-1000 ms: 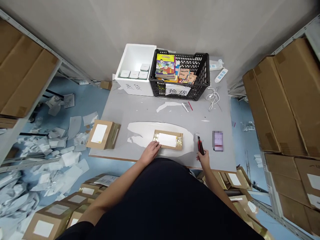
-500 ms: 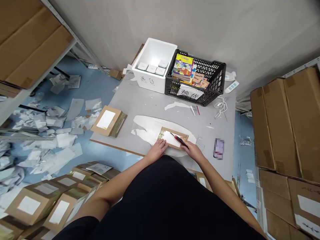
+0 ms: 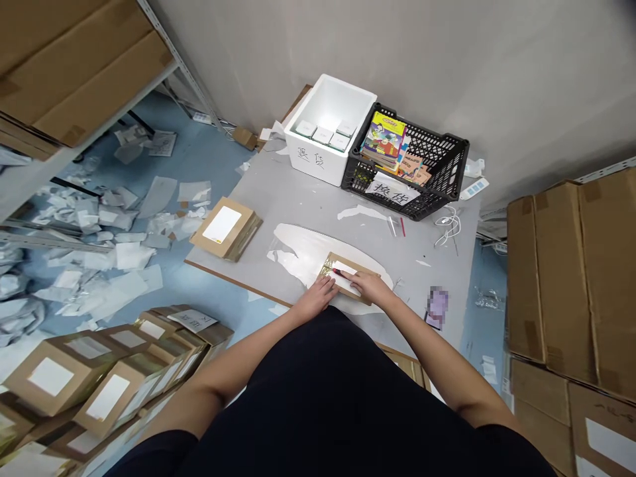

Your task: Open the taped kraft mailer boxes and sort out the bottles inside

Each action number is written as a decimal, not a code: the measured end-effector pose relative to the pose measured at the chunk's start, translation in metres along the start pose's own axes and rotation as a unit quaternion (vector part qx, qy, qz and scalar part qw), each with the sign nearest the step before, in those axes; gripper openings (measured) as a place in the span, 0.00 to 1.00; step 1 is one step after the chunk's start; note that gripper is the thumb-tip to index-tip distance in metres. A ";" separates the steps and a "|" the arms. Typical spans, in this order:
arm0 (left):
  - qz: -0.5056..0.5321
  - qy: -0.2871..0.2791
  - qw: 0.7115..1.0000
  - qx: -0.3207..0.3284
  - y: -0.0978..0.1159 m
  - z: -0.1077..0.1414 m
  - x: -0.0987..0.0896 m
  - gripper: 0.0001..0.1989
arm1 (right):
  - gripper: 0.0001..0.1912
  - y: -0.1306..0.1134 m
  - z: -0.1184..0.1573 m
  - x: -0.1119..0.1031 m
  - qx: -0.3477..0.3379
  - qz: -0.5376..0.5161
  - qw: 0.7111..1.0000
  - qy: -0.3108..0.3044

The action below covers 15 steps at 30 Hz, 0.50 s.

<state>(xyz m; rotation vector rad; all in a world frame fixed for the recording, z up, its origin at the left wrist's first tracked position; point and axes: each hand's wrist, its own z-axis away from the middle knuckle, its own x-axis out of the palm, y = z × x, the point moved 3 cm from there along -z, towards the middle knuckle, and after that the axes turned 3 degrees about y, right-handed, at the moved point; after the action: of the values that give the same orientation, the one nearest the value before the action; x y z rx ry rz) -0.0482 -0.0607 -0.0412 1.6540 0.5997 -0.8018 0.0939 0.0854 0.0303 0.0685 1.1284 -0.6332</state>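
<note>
Two hands on one kraft parcel [image 3: 348, 263], anyone see what's holding what?

> Left hand [image 3: 318, 298] lies flat on the parcel's near corner, fingers open, probably pinning it so it can't slide. Right hand [image 3: 371, 288] is closed around a utility knife [image 3: 336, 271], mostly hidden, with just the red-and-black front end poking out over the white label [image 3: 342, 277].

Why's the parcel sitting there?

> It's on a whitish sheet [image 3: 298, 248] near the front edge of the bench [image 3: 278, 205], right in front of the body, so I'd guess that's the easy reach. Gold tape [image 3: 326, 269] shows at its left end.

What else is around?

> Second parcel [image 3: 226, 228] off to the left, and a foam box [image 3: 311, 149] beside a black crate [image 3: 444, 142] of books, both up by the wall, out of the working space.
</note>
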 end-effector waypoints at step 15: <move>-0.001 0.006 1.000 -0.005 -0.006 0.001 0.007 0.29 | 0.34 -0.003 -0.002 0.012 0.011 0.068 0.997 -0.028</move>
<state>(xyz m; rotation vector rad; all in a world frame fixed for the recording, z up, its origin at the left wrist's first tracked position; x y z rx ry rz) -0.0483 -0.0608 -0.0505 1.6513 0.6138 -0.7902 0.0944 0.0788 0.0199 0.1441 1.0529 -0.5225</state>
